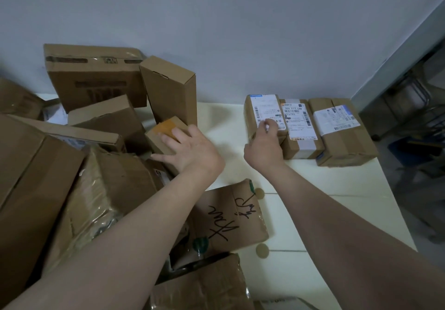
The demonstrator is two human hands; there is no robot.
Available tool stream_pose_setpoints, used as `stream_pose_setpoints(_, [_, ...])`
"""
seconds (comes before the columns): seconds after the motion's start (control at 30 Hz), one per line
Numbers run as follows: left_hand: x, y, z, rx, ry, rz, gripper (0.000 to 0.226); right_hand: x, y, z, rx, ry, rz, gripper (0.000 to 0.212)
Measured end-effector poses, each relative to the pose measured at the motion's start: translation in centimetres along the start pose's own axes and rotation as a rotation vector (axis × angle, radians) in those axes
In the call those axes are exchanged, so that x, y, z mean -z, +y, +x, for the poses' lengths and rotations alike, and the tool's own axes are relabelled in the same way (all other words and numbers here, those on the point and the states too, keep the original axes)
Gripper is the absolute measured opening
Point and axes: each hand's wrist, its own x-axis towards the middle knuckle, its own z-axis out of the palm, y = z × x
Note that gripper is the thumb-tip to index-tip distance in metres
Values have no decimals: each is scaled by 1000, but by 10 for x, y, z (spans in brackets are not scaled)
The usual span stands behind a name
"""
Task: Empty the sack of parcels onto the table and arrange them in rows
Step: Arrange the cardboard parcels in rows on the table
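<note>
**Parcels going from heap to row**

Right hand (265, 144) curls its fingers over the near end of a brown paper-wrapped parcel with a white shipping label (263, 113), with the thumb down the parcel's left side. The grip looks meant to square it against its neighbour. That parcel forms the left end of a row of three at the far right of the cream-white table (313, 189). It touches a taped brown parcel with a white label (301, 129), which in turn touches a wider brown parcel with a blue-edged label (342, 132). All three lie label-up with long sides parallel, so the addresses read at a glance.

Left hand (192, 149) lies spread, fingers nearly straight, on a small brown cardboard box patched with orange tape (166, 134). This box sits at the edge of the loose heap of plain cardboard boxes (96, 83) on the table's left, and is probably next for the row. A creased flat brown parcel with black handwriting (228, 215) lies nearer the person. No sack is in view.
</note>
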Motion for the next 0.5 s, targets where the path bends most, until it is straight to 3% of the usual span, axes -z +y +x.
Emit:
stream_pose_setpoints(0.1, [6,-8,9,-50,166,-167,88,5,-2,6,-70,-116,40,87])
stream_pose_setpoints(0.2, [27,-8,28,-62,384,-294,95,14,-6,7,-123,-184,27,86])
stream_pose_setpoints(0.27, [47,-7,46,-65,507,-303,97,23,-11,8,-159,-82,28,73])
stream_pose_setpoints(0.33, [62,-8,61,-93,487,-286,88,29,-18,9,-101,62,96,55])
stream_pose_setpoints(0.4, [66,-8,66,-96,391,-277,67,32,-30,11,-42,11,300,44])
stream_pose_setpoints(0.5, [59,-7,56,-9,335,-375,53,33,-60,7,-221,-322,866,40])
